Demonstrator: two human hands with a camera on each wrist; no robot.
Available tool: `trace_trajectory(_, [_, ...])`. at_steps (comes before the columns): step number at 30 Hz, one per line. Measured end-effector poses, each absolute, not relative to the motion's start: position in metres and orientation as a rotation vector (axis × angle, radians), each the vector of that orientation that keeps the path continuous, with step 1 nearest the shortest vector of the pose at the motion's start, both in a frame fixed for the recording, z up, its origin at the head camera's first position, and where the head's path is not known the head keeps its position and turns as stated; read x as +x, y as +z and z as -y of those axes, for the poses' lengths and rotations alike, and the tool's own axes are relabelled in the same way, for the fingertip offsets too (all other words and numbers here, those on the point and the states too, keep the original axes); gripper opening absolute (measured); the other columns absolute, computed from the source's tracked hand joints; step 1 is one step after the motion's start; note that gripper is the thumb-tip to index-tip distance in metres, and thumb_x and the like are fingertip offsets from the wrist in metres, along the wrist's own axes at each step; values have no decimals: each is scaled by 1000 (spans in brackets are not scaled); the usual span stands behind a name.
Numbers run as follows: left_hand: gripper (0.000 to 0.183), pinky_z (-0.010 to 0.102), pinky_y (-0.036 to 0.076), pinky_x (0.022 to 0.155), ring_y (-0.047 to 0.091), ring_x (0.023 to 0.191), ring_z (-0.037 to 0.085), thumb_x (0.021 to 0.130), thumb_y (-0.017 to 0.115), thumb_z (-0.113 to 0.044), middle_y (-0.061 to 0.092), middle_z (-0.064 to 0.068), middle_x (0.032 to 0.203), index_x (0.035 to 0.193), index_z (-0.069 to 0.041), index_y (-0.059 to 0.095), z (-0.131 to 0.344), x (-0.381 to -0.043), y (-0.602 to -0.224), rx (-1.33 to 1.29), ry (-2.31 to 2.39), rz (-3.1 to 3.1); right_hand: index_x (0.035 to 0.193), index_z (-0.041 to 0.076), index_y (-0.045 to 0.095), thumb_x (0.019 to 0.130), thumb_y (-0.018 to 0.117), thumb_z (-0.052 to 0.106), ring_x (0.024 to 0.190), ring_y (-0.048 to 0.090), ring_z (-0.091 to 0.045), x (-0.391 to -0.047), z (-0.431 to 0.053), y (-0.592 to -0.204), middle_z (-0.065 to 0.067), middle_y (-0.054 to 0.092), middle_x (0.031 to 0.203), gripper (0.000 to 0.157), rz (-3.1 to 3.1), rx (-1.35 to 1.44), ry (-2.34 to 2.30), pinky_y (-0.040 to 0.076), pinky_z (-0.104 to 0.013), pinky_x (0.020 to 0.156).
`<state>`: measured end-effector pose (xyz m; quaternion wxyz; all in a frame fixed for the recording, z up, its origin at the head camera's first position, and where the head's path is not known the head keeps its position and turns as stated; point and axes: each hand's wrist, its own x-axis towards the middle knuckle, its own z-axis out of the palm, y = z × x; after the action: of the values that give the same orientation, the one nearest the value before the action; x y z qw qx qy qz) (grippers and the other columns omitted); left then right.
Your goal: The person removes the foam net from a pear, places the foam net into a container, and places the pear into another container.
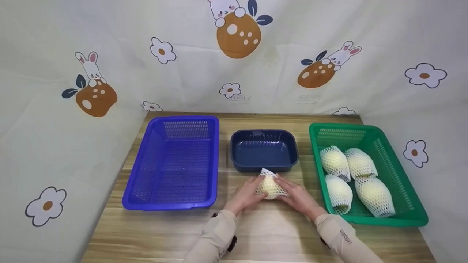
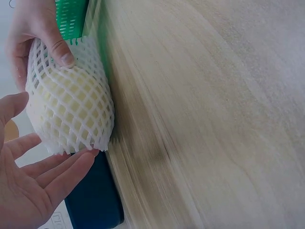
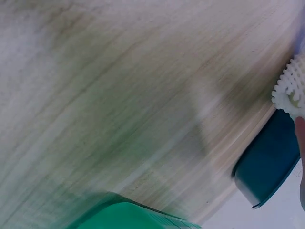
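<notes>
One netted fruit [image 1: 271, 187] | right grip [image 1: 298, 196] clamped on it | left grip [image 1: 246, 194] apart, touching it

Standing on wood-grain worktop [image 1: 270, 237]: blue bskt [image 1: 182, 168] nr back L corner, navy tub [image 1: 264, 154] nr back edge, green bskt [image 1: 393, 175] by R edge.

Fruit [image 1: 270, 187]: rounded, pale yellow, showing through its wrapping
Net sleeve [image 2: 71, 112]: white foam mesh around the fruit, stretched into open diamonds, its loose end reaching past the fruit toward the right hand [image 1: 298, 196]
Grip: right fingers pinch the net; straight left fingers touch its opposite edge
Place: just near of the dark blue basin [image 1: 264, 155]; contact with the surface [image 1: 272, 233] cannot be made out
</notes>
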<state>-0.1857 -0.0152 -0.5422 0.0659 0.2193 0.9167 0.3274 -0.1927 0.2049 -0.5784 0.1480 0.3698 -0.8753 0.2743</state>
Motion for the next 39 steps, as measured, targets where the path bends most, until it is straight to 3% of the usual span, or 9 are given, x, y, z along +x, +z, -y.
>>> trace_trajectory(7, [58, 42, 39, 86, 48, 106, 31, 83, 59, -32, 47, 14, 122, 133, -14, 38, 15, -184, -542, 667, 997, -2764, 111, 5, 60, 63, 77, 7, 97, 56, -30, -194, -205, -581, -14, 57, 112, 51, 2392, 1038, 812, 46, -39, 77])
trace_trajectory(12, [57, 41, 38, 87, 47, 107, 30, 83, 59, -31, 48, 15, 121, 133, -13, 39, 15, -184, -540, 684, 996, -2765, 119, 4, 52, 65, 76, 13, 99, 54, -28, -194, -204, -578, -12, 55, 115, 59, 2481, 1021, 804, 45, -40, 79])
trace_trajectory(18, [55, 41, 40, 85, 49, 105, 30, 83, 59, -33, 47, 16, 121, 132, -15, 41, 13, -185, -539, 687, 960, -2779, 133, 10, 37, 67, 75, 29, 106, 47, -27, -197, -201, -574, -11, 42, 123, 79, 2632, 1000, 846, 42, -42, 82])
trace_trajectory(23, [55, 42, 39, 86, 49, 105, 30, 83, 58, -34, 47, 14, 122, 132, -14, 41, 12, -185, -540, 689, 960, -2766, 137, 13, 31, 75, 67, 37, 112, 42, -33, -196, -197, -576, -16, 27, 138, 76, 2714, 1012, 862, 41, -44, 83])
trace_trajectory(32, [39, 37, 40, 86, 50, 104, 25, 88, 51, -25, 53, 11, 116, 123, -9, 46, 12, -188, -548, 582, 1156, -2776, 129, 12, 46, 74, 70, 26, 104, 51, -31, -192, -202, -576, -13, 43, 130, 63, 2585, 1068, 783, 44, -40, 81])
trace_trajectory(39, [31, 40, 42, 82, 51, 103, 28, 89, 49, -17, 54, 13, 113, 119, -11, 51, 12, -191, -550, 552, 1128, -2811, 116, 8, 59, 70, 74, 19, 97, 56, -27, -191, -203, -574, -11, 54, 118, 50, 2411, 1095, 744, 47, -38, 75])
